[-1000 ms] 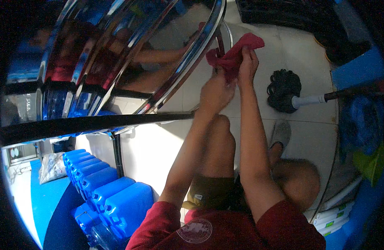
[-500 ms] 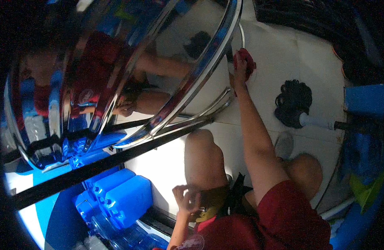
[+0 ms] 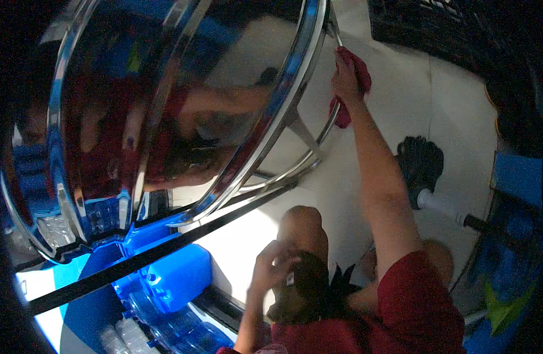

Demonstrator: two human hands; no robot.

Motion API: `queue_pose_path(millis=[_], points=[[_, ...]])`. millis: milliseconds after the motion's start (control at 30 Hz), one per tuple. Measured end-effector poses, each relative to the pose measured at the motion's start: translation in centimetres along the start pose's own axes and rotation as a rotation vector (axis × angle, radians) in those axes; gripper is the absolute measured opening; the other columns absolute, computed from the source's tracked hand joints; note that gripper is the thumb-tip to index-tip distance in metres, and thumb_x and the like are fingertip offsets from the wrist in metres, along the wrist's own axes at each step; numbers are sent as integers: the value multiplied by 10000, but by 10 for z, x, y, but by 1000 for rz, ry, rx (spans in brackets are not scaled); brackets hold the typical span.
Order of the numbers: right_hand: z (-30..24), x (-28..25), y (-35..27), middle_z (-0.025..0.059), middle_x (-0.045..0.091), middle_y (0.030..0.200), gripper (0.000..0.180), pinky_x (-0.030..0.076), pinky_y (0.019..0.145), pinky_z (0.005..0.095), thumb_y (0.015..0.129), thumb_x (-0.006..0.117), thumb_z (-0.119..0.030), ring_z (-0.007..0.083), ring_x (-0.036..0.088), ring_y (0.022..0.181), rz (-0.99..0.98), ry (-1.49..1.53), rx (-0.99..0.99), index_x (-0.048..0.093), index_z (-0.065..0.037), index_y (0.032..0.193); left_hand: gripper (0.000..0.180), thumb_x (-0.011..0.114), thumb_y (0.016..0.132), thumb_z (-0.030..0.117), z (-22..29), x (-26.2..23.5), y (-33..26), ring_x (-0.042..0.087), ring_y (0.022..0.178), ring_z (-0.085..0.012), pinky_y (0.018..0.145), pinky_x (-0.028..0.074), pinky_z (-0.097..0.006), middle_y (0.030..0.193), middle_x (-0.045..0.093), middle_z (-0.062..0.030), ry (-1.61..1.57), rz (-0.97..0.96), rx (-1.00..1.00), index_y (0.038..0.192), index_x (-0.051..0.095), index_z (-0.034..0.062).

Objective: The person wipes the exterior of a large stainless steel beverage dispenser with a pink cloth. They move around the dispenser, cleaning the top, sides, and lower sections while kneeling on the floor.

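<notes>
The person sits low on a pale floor (image 3: 366, 194), knees drawn up, under a big chrome bowl-shaped frame (image 3: 165, 118) that fills the far left of the scene. The right hand (image 3: 345, 79) reaches up and far, fingers closed around a red cloth (image 3: 359, 76), pressing it against a thin chrome rod (image 3: 327, 127) that curves off the frame's outer rim. Part of the cloth hangs down below the hand, just beside the rod. The arm is stretched nearly straight from the red sleeve (image 3: 419, 295) at the near right.

The left hand (image 3: 270, 265) is down near the body, resting by the left knee (image 3: 304, 227). Its fingers look loosely curled, but I cannot tell whether it holds anything.

To the right of the raised arm, a dark mop head (image 3: 420, 162) lies on the floor, its white handle (image 3: 442, 206) running off to the right. A dark bar (image 3: 165, 248) slants across below the chrome frame. At the near left stand blue plastic containers (image 3: 177, 277). A dark crate (image 3: 425, 29) sits at the far right, well apart from the hands.
</notes>
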State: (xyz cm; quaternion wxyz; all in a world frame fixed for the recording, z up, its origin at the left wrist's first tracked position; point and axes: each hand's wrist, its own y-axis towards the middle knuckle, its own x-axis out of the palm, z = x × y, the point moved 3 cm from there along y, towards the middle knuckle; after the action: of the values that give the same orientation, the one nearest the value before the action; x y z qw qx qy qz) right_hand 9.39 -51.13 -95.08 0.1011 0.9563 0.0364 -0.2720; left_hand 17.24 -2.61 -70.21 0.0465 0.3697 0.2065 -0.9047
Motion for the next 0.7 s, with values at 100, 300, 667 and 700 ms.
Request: queue_pose_path(millis=[100, 300, 667, 700], points=[[3, 1, 27, 244, 445, 1408, 683, 344, 1100, 459, 860, 537, -14, 447, 415, 1294, -126, 46, -21, 298, -75, 1497, 197, 654, 930, 192, -21, 11, 41, 554, 701, -118, 658, 450, -267, 808, 647, -36, -615, 28, -383, 897, 648, -2], [-13, -13, 5, 320, 460, 1352, 675, 363, 1071, 463, 886, 611, -154, 457, 458, 1254, 80, 334, 187, 309, -7, 1472, 231, 533, 962, 193, -32, 20, 228, 615, 714, -186, 650, 481, -365, 784, 650, -60, 184, 169, 208, 925, 649, -3], [-19, -27, -3, 277, 649, 1003, 469, 505, 799, 492, 977, 466, -377, 405, 652, 918, -5, 334, 443, 499, 30, 1208, 384, 548, 983, 197, 83, 62, 437, 577, 1188, -253, 1018, 438, -351, 1262, 618, -156, -216, 46, 482, 1321, 552, 15], [-13, -20, -3, 244, 669, 967, 423, 544, 738, 458, 975, 489, -329, 345, 687, 870, -98, 391, 527, 498, 9, 1229, 381, 566, 981, 213, 90, 64, 442, 603, 1152, -250, 1005, 450, -347, 1214, 648, -154, -299, 11, 530, 1294, 575, -5]])
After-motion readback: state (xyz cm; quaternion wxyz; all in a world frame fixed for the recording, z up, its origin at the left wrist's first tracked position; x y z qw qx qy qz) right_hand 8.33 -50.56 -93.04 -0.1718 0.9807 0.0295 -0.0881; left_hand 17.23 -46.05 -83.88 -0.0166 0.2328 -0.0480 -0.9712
